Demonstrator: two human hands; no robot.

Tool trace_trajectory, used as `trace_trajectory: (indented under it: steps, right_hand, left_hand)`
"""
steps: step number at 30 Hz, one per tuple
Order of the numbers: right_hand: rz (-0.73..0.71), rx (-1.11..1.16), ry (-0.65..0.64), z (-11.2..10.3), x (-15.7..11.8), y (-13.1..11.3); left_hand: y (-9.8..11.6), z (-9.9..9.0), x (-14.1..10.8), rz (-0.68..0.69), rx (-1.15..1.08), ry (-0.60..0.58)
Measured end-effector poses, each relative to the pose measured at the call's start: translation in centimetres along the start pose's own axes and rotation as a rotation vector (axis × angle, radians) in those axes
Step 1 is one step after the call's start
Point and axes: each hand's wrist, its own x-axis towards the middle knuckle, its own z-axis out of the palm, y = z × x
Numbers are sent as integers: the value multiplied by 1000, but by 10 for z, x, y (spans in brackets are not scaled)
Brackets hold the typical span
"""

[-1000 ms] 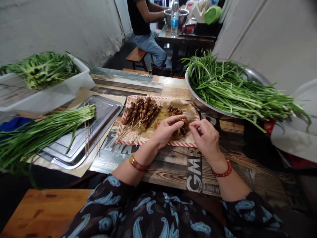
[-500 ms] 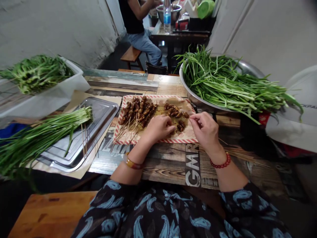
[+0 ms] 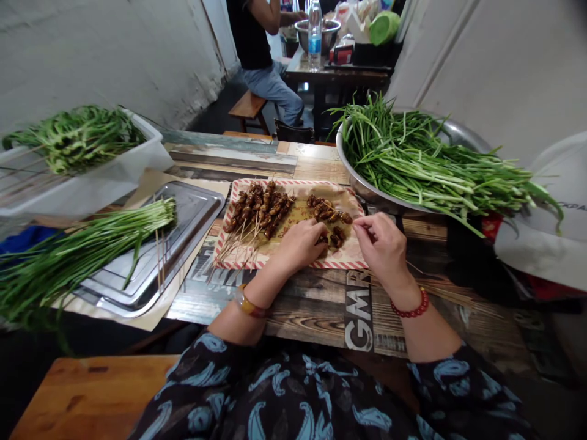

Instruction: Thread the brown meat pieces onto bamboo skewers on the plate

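A paper-lined tray with a red-and-white striped rim lies before me. On its left side are skewers of glossy dark-brown pieces, their bare sticks pointing toward me. Loose brown pieces lie at its right. My left hand rests over the middle of the tray, fingers curled down at a few brown pieces; what they grip is mostly hidden. At the tray's right edge my right hand is closed in a pinch, thumb against forefinger. Anything thin between those fingers cannot be made out.
Left stand a metal tray with a bundle of green chives, and a white bin of skewered greens. At right is a steel basin heaped with chives. Thin sticks lie on the table. Another person sits beyond.
The view has shifted slightly. My left hand has moved a little to the right over the brown pieces. My right hand keeps its pinch at the tray's edge.
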Motion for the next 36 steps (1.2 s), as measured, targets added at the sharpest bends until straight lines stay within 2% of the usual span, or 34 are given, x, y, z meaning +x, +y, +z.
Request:
trace_trajectory:
  steps: [3,7,10,13,17,24,29,36]
  right_hand:
    - [-6,9,7,0,0,0]
    - [-7,19,17,-1,0,-3]
    - [-5,28,11,-2,0,-6]
    - [-30,41,1,-2,0,-8]
    - [-68,40,-13,-1,-1,-9]
    - [-88,31,-34,-1,0,-8]
    - [-72,25,-31,-1,-2,-6]
    - [-114,12,-42,1,-3,-3]
  left_hand:
    - [-2,-2,3,-65,-267,79]
    - [-7,-6,6,-181,-933,241]
    - [-9,-8,5,-246,-1304,268]
    - [-7,-11,4,-261,-1488,263]
    - [-4,-16,4,-274,-1618,258]
    - [-3,-19,4,-272,-1706,238]
    - [-8,-16,5,-368,-1736,312]
    - [-7,-17,6,-402,-1726,399]
